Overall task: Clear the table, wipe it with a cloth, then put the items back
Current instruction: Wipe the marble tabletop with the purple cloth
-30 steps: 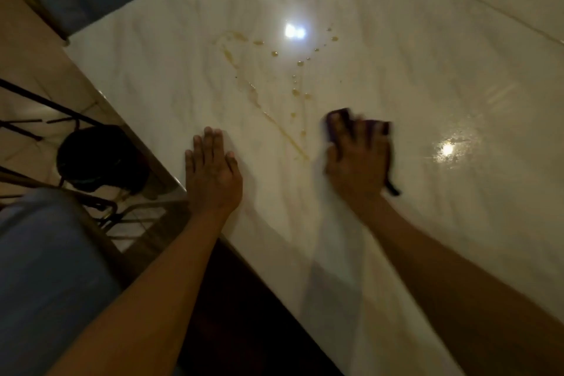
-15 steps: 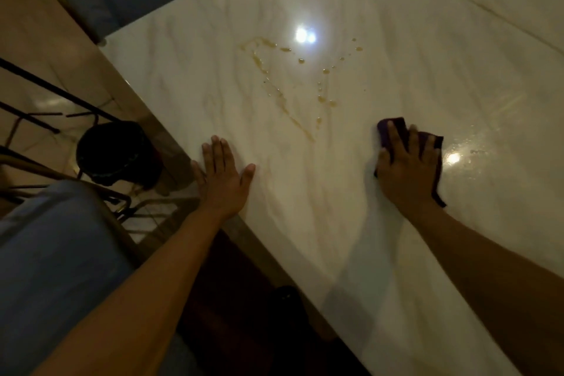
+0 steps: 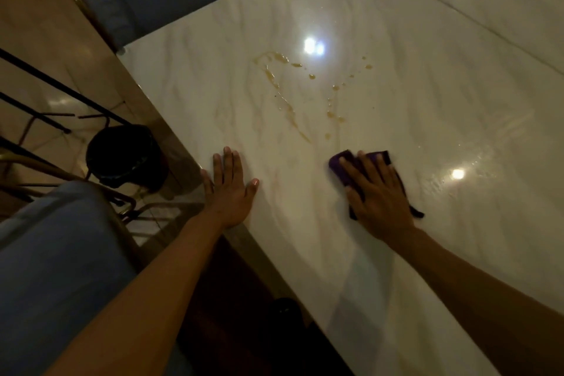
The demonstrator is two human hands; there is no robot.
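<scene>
The glossy marble table (image 3: 412, 94) carried amber spill streaks (image 3: 287, 101), a purple cloth (image 3: 345, 169) and two flat-pressed hands.

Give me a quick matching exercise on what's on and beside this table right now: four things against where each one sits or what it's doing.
Things:
1. left hand
2. right hand
3. brownish sticky spill
4. round black bin

States:
A. on the floor beside the table
B. flat on the white marble tabletop near its edge, holding nothing
C. unwiped, beyond both hands
D. pressing the folded purple cloth onto the tabletop

Pairs: 1-B, 2-D, 3-C, 4-A
</scene>
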